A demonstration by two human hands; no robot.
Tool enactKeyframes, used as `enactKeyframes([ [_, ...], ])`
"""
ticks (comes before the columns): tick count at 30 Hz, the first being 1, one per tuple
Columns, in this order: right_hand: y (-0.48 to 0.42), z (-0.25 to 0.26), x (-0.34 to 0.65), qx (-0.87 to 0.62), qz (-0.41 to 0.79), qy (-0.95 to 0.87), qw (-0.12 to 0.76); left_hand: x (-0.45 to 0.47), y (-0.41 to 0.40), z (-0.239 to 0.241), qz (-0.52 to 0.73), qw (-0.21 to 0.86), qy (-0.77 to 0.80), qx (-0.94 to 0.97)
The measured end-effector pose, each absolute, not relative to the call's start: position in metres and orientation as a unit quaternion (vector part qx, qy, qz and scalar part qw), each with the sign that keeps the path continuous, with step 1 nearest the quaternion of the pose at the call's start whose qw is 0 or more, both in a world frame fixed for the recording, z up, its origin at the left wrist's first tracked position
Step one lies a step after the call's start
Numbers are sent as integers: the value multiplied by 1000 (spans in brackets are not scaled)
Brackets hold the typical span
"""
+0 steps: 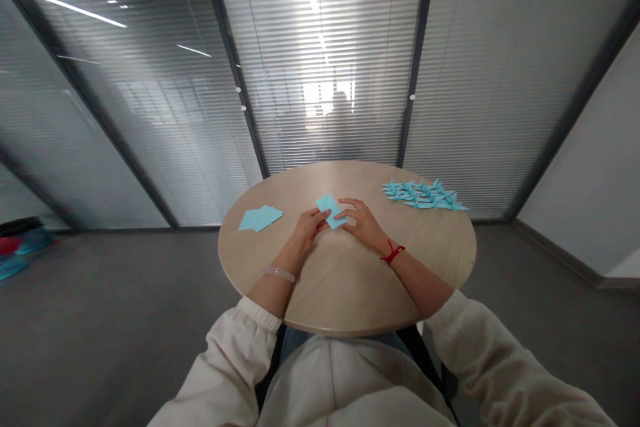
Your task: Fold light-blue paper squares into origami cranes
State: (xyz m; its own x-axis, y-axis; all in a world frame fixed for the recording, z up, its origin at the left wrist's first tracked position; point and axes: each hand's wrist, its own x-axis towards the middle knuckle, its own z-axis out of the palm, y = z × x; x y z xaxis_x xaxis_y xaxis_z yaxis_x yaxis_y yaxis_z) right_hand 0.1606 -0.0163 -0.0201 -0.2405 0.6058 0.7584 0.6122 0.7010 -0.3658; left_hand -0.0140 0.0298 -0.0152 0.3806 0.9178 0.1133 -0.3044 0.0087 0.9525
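A folded square of light blue origami paper (pixel 328 203) is held just over the middle of the round table, turned so one corner points away from me. My left hand (pixel 309 225) pinches its left side, thumb on top and the other fingers partly hidden beneath. At the right edge, the thumb and a fingertip of my right hand (pixel 364 223) grip the paper, while the upper fingers curve out past it. Crease lines show faintly on the paper.
Loose blue paper sheets (pixel 261 217) lie overlapping at the table's left. Several folded blue paper cranes (pixel 423 195) sit grouped in rows at the back right. The round wooden table (pixel 345 300) reaches close to my body. Behind it stands a glass wall with blinds (pixel 325 140).
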Motion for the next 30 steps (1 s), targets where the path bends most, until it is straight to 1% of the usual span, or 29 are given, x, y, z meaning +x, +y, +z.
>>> enactKeyframes([
  [3,-16,-20,161,-396,6,-779,485,-14,27,-14,445,652,295,539],
  [12,-11,-23,165,-429,66,-700,567,-9,25,-17,365,657,263,605],
  [16,-7,-27,167,-455,117,-676,568,-7,20,-14,359,676,265,586],
  [19,-7,-26,165,-477,145,-662,560,-7,17,-11,343,656,250,624],
  [23,-11,-22,163,-487,159,-653,557,-6,19,-11,334,621,245,665],
  [30,-11,-22,162,-489,153,-647,565,-5,21,-14,342,619,248,663],
])
